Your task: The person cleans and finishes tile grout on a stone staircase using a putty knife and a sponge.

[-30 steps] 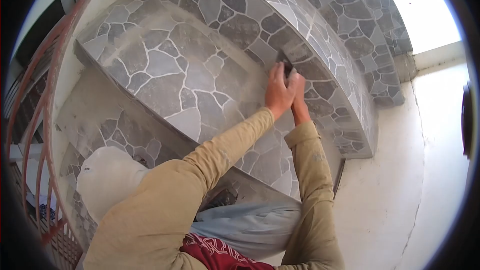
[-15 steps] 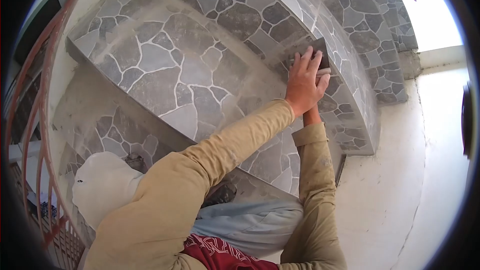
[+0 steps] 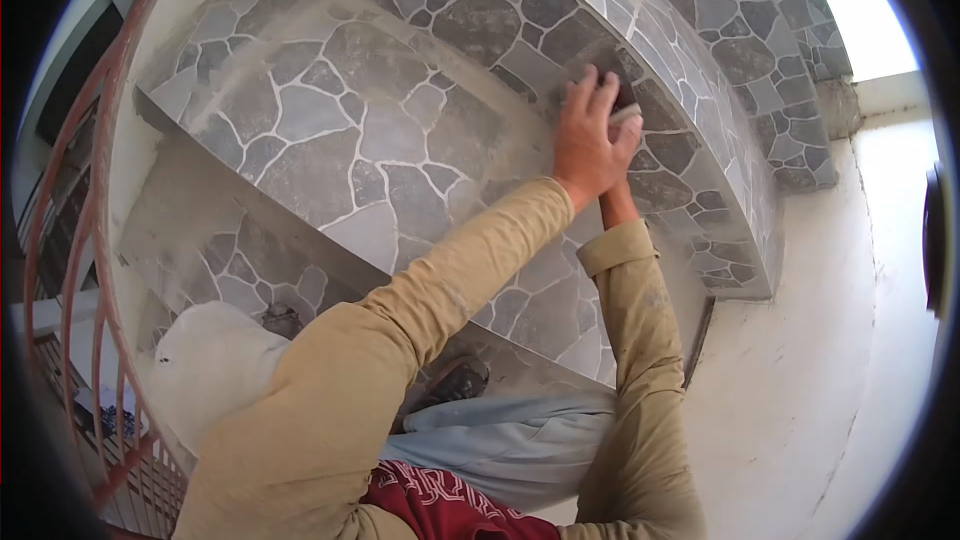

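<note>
My left hand (image 3: pixel 590 145) reaches across and bears on a dark, flat rectangular block (image 3: pixel 624 95), its fingers bent over it. The block lies against the stone-patterned riser (image 3: pixel 560 35) of a curved step, just below the step's edge. Beneath the left hand comes my right forearm (image 3: pixel 618 205), ending at the same block; my right hand is mostly hidden there. Pale joint lines run between the grey stones, and a greyish film dulls part of the surface around the hands.
A stone-patterned tread (image 3: pixel 330 140) spreads below the riser, with its front edge dropping to a lower step. Left stands a rusty red railing (image 3: pixel 100 240); right, a cracked white wall (image 3: pixel 790 380). My shoe (image 3: pixel 455 380) and blue trousers (image 3: pixel 510 440) are close to the lower step.
Both hands and the block have slid slightly up and left along the riser. The view has shifted a little as well.
</note>
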Available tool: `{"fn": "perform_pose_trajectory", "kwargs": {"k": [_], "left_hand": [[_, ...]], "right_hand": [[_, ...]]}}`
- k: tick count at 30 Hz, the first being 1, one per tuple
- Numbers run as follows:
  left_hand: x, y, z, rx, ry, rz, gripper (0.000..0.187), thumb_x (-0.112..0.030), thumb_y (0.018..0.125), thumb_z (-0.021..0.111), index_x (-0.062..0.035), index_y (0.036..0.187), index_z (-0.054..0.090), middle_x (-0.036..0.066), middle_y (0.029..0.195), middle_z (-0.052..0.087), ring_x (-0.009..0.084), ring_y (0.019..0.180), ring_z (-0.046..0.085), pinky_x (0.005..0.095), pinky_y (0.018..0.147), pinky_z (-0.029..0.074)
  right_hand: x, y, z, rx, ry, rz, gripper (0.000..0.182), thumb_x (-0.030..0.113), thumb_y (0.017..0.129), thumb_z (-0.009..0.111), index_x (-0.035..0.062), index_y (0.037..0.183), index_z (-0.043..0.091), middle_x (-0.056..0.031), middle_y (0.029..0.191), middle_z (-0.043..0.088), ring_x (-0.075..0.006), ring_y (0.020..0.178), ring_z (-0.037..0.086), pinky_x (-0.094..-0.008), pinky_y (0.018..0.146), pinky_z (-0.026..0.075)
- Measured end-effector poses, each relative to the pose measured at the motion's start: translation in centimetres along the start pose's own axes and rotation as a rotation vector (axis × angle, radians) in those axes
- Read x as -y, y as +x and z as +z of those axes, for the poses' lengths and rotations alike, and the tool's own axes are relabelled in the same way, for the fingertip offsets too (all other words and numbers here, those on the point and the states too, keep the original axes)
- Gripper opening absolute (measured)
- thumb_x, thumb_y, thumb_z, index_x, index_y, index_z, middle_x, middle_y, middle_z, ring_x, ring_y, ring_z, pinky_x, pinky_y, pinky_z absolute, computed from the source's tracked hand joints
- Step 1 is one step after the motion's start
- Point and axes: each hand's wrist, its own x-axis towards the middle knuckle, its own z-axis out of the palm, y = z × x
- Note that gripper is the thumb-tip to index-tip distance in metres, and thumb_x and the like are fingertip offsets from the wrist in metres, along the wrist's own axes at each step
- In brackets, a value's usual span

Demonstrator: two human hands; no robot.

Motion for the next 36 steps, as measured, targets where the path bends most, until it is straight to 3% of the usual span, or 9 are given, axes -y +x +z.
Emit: {"fn": "perform_pose_trajectory", "kwargs": {"k": [5,7,12,14,17,21,22,25,36], "left_hand": [[0.5,0.2,0.5,-0.019,0.003,0.112,0.064,-0.032,0.094,0.066,0.0063,0.143,0.051,0.038,0.149,0.043,0.0527,0.139,0.042,0.0528,0.12,0.032],[0.0,0.0,0.2,-0.02,-0.116,0.001,0.064,-0.032,0.094,0.066,0.0062,0.143,0.051,0.038,0.149,0.043,0.0533,0.139,0.041,0.0546,0.121,0.029],[-0.2,0.3,1.5,-0.006,-0.023,0.135,0.064,-0.029,0.092,0.066,0.0066,0.143,0.05,0.037,0.148,0.043,0.0566,0.136,0.041,0.0572,0.121,0.028],[0.2,0.9,0.2,-0.035,-0.059,0.059,0.064,-0.034,0.096,0.065,0.0073,0.143,0.05,0.039,0.15,0.041,0.0526,0.14,0.041,0.051,0.12,0.032],[-0.9,1.3,0.0,-0.081,-0.056,-0.038,0.064,-0.034,0.096,0.065,0.0074,0.143,0.05,0.039,0.15,0.041,0.0523,0.14,0.041,0.0504,0.119,0.032],[-0.2,0.1,0.2,0.082,0.04,0.059,0.063,-0.034,0.097,0.064,0.0081,0.142,0.05,0.04,0.15,0.04,0.0534,0.14,0.041,0.0502,0.119,0.032],[0.6,0.8,-0.2,0.0,-0.012,0.088,0.063,-0.033,0.097,0.062,0.0057,0.144,0.048,0.037,0.152,0.039,0.0582,0.139,0.037,0.0566,0.119,0.031],[0.2,1.5,-0.2,-0.128,-0.134,-0.05,0.064,-0.034,0.098,0.061,0.0058,0.145,0.046,0.039,0.152,0.038,0.0584,0.14,0.036,0.0562,0.121,0.029],[-2.7,1.0,1.0,-0.029,-0.181,-0.107,0.069,-0.037,0.1,0.056,0.0136,0.146,0.041,0.042,0.151,0.037,0.0526,0.143,0.037,0.0519,0.121,0.031]], "right_hand": [[0.7,-0.3,-2.0,-0.047,0.027,0.003,0.029,0.025,0.093,0.064,-0.0032,0.086,0.06,-0.0268,0.078,0.061,-0.0435,0.068,0.06,-0.0471,0.057,0.044],[0.0,0.9,-1.1,-0.042,0.013,-0.018,0.029,0.025,0.093,0.064,-0.0031,0.086,0.06,-0.0267,0.078,0.061,-0.0436,0.068,0.06,-0.0471,0.057,0.044],[-0.1,-1.2,-2.8,-0.029,0.003,0.017,0.029,0.025,0.093,0.064,-0.0029,0.085,0.06,-0.0265,0.077,0.061,-0.0438,0.068,0.06,-0.047,0.057,0.045],[0.6,1.3,-1.5,-0.056,0.02,-0.027,0.029,0.025,0.093,0.064,-0.0029,0.085,0.06,-0.0265,0.076,0.061,-0.0438,0.067,0.061,-0.0469,0.057,0.045],[-0.3,1.5,-0.6,-0.022,-0.008,-0.028,0.029,0.024,0.094,0.064,-0.0028,0.084,0.06,-0.0264,0.076,0.061,-0.0439,0.067,0.061,-0.0469,0.057,0.045],[0.2,-0.8,-1.9,-0.026,0.008,0.0,0.029,0.024,0.094,0.064,-0.0026,0.084,0.06,-0.0263,0.075,0.061,-0.0441,0.067,0.061,-0.0468,0.057,0.045],[0.5,0.1,-1.6,-0.04,0.02,-0.014,0.029,0.024,0.094,0.064,-0.0026,0.084,0.06,-0.0262,0.075,0.061,-0.0441,0.067,0.061,-0.0468,0.057,0.045],[-0.1,0.8,-1.0,-0.003,0.002,-0.025,0.029,0.024,0.094,0.064,-0.0025,0.083,0.06,-0.0261,0.074,0.061,-0.0442,0.066,0.061,-0.0467,0.057,0.045],[1.2,0.6,-4.5,0.013,0.042,-0.023,0.029,0.024,0.094,0.063,-0.0021,0.081,0.059,-0.0258,0.072,0.06,-0.0446,0.066,0.061,-0.0465,0.056,0.045]]}}
